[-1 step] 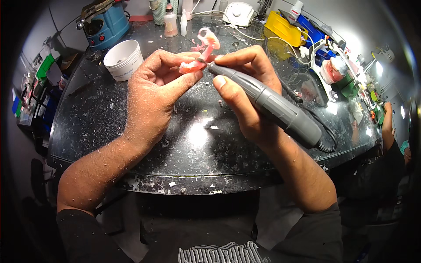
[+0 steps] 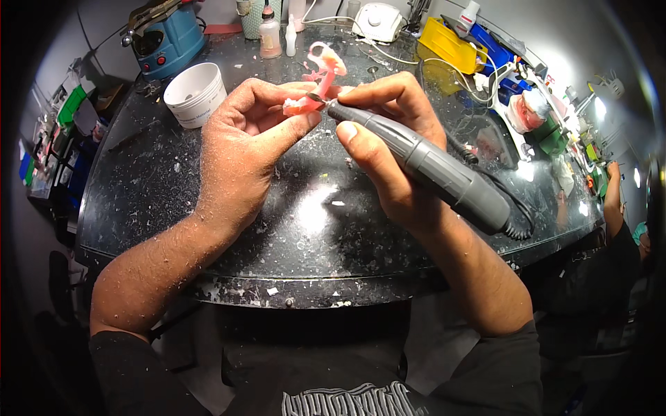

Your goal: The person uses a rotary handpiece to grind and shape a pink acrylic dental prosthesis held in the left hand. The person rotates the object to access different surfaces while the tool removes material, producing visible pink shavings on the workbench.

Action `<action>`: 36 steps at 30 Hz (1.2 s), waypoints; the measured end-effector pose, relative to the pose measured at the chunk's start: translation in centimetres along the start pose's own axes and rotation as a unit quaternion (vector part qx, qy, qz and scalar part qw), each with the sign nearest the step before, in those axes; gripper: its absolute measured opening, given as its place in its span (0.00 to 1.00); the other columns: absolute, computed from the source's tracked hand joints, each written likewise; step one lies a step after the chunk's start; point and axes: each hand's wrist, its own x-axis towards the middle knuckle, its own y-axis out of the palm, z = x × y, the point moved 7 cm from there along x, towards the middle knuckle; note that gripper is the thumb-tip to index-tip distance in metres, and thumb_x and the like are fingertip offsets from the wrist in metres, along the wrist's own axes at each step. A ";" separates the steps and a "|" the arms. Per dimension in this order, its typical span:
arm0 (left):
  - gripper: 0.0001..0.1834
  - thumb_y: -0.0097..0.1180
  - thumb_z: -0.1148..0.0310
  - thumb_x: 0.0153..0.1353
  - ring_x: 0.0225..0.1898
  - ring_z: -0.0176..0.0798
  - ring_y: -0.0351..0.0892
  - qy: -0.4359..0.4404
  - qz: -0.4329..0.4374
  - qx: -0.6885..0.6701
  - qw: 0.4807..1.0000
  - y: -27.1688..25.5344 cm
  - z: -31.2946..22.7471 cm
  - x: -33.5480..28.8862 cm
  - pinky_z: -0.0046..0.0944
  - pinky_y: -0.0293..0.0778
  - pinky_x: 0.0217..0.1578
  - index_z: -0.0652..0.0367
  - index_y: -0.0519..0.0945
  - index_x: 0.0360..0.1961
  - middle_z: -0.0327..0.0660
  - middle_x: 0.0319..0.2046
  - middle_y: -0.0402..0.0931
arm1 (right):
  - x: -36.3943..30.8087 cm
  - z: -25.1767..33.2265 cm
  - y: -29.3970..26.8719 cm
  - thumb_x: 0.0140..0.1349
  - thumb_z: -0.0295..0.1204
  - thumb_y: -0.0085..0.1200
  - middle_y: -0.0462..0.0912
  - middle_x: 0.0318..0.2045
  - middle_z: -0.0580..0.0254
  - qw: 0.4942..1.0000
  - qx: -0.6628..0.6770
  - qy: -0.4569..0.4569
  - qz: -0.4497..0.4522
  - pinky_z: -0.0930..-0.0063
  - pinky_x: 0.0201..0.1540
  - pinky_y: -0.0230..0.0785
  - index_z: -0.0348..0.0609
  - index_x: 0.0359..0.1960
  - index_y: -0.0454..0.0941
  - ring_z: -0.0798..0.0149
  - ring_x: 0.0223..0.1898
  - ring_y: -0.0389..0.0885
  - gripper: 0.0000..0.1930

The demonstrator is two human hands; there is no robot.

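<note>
Grey cylindrical plastic handpiece edging left, my right hand gripping it; left hand pinching curved glossy pink piece beside handpiece tip, likely steadying.

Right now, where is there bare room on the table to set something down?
The black table has two free, crumb-strewn patches: between the left forearm and right forearm, and left of the left hand, closer in than the white tub. It is crowded along the far edge, with blue machine, pink bottle and yellow tray.
</note>
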 end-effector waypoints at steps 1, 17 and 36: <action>0.09 0.61 0.82 0.59 0.53 0.35 0.77 0.006 0.004 0.000 1.000 0.0 -0.1 0.0 0.37 0.69 0.59 0.62 0.77 0.40 0.46 0.49 0.80 | 0.0 0.2 0.1 0.63 0.27 0.56 0.79 0.37 0.61 1.000 0.002 -0.018 0.004 0.81 0.43 0.67 0.37 0.45 0.72 0.76 0.38 0.74 0.12; 0.08 0.59 0.82 0.61 0.47 0.36 0.82 0.003 -0.007 0.010 1.000 -0.1 -0.4 0.0 0.34 0.77 0.53 0.69 0.78 0.41 0.49 0.44 0.82 | -0.2 0.2 0.6 0.62 0.25 0.56 0.78 0.41 0.60 0.996 -0.054 -0.047 0.057 0.76 0.50 0.66 0.37 0.46 0.71 0.72 0.44 0.75 0.12; 0.08 0.61 0.80 0.60 0.43 0.36 0.83 -0.028 -0.015 0.021 0.999 -0.8 0.0 0.2 0.33 0.78 0.51 0.68 0.79 0.41 0.47 0.41 0.83 | -0.2 -0.1 0.2 0.56 0.27 0.61 0.78 0.38 0.56 0.992 -0.093 -0.089 0.002 0.70 0.47 0.72 0.40 0.43 0.74 0.62 0.42 0.81 0.15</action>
